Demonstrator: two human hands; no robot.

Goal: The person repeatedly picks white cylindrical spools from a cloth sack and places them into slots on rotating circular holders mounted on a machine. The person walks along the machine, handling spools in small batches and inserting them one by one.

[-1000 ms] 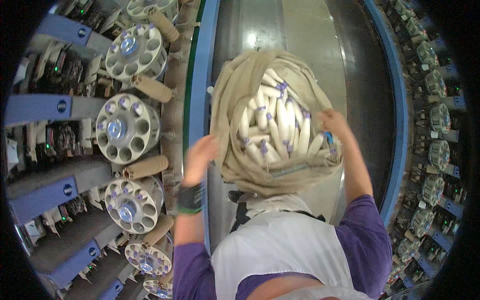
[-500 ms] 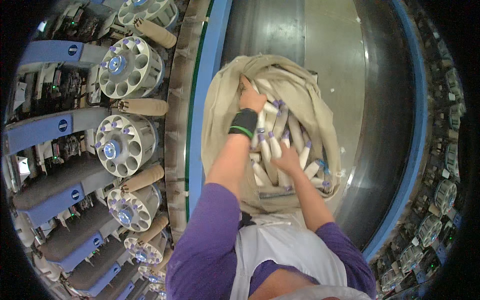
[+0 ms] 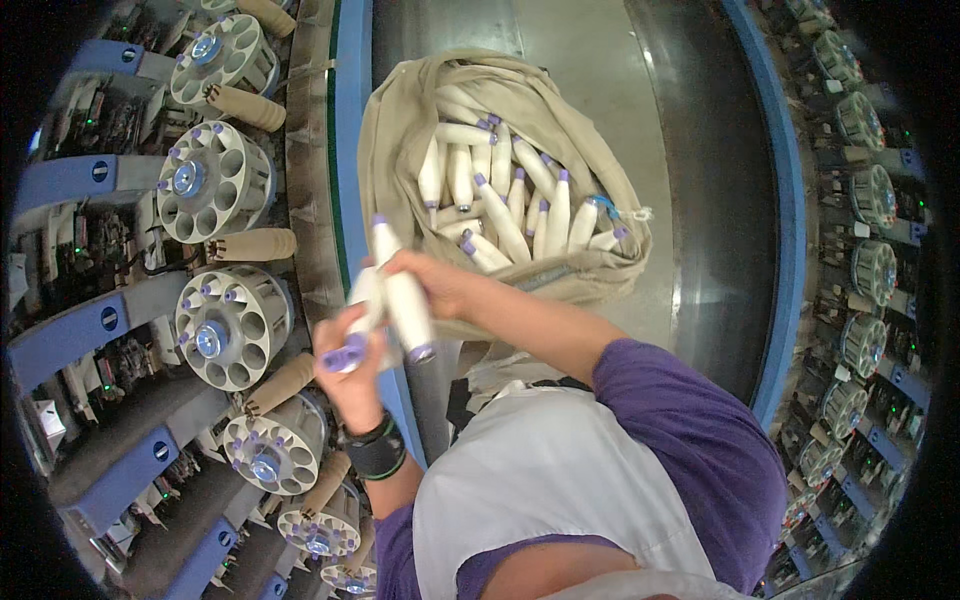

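My left hand [image 3: 352,372], with a black band at the wrist, is closed around white yarn bobbins [image 3: 367,295] whose purple tube ends show by the fingers. Exactly how many it holds is blurred. Beside it, my right hand [image 3: 438,284] grips another full yarn bobbin [image 3: 406,308], purple at its upper tip and tilted slightly. Both hands are close together, left of the front of a beige cloth sack [image 3: 385,135]. Inside the open sack lie several white bobbins [image 3: 497,218] with purple ends, pointing different ways.
To the left runs a winding machine with round bobbin magazines [image 3: 236,325], brown paper cones [image 3: 255,245] and blue arms [image 3: 80,340]. A blue rail [image 3: 348,120] separates it from the aisle floor [image 3: 625,110]. Another machine row [image 3: 875,265] stands along the right.
Both hands have come out of the sack, moving left and toward me, with bobbins in them. My view has shifted, so the sack appears higher and farther left.
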